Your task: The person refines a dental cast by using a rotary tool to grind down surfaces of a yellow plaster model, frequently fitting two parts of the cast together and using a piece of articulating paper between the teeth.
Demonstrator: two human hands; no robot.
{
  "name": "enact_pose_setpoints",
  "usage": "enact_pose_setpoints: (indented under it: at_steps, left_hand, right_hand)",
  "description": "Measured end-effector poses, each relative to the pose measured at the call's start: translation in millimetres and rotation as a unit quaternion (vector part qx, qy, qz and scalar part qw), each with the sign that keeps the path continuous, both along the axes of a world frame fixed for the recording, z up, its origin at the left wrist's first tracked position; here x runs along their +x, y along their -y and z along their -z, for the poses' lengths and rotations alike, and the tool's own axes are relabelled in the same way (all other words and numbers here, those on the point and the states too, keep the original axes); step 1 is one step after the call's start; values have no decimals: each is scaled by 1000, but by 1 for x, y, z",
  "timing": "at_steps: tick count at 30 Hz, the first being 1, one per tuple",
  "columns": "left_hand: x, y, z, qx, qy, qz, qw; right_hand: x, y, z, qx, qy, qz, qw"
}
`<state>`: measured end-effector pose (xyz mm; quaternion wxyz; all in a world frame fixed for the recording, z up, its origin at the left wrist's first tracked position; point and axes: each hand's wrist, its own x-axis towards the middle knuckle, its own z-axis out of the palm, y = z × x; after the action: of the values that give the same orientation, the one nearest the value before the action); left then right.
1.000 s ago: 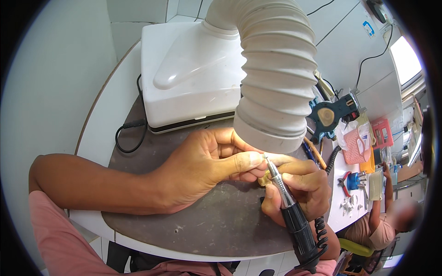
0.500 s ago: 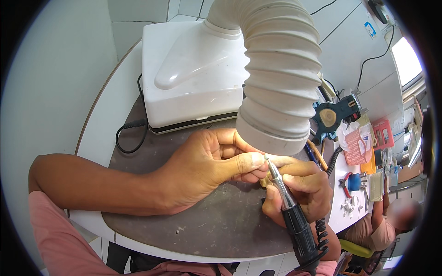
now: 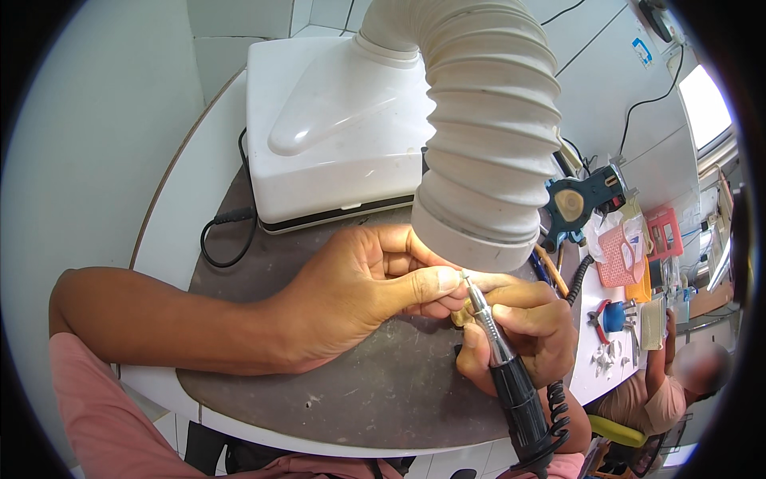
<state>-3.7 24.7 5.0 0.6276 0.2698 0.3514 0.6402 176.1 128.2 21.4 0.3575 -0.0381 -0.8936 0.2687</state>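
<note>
My right hand [image 3: 533, 323] grips a rotary handpiece [image 3: 519, 399], silver at the front and black behind, its tip pointing up and to the left. Thumb and fingers of my left hand [image 3: 363, 291] are pinched together right at that tip. Whatever they pinch is too small and too covered to make out. A yellowish, gold-toned lump [image 3: 460, 316] shows between the two hands, partly hidden by the fingers. Just above the fingertips hangs the open end of a ribbed white suction hose [image 3: 479, 231].
Behind my hands stands a white extractor box [image 3: 335, 136] with a black cable [image 3: 209, 243] at its left. On the right are a dark blue-green device [image 3: 570, 203], a pink basket [image 3: 618, 255], red-handled pliers [image 3: 598, 321] and white scraps [image 3: 608, 359]. A person [image 3: 658, 391] sits beyond.
The hose end, my fingertips and the handpiece have shifted very slightly to the right. Both grips look the same.
</note>
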Motion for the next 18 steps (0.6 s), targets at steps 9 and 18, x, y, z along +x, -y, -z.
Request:
enact_pose_setpoints:
  at_steps: [9, 18]
  left_hand:
    - [0, 0, 2, 9, -2, -5, 1000]
    - [1, 0, 1, 7, -1, 1, 1000]
  right_hand:
    - [-1, -1, -2, 6, 20, -4, 1000]
    - [2, -1, 0, 3, 15, -5, 1000]
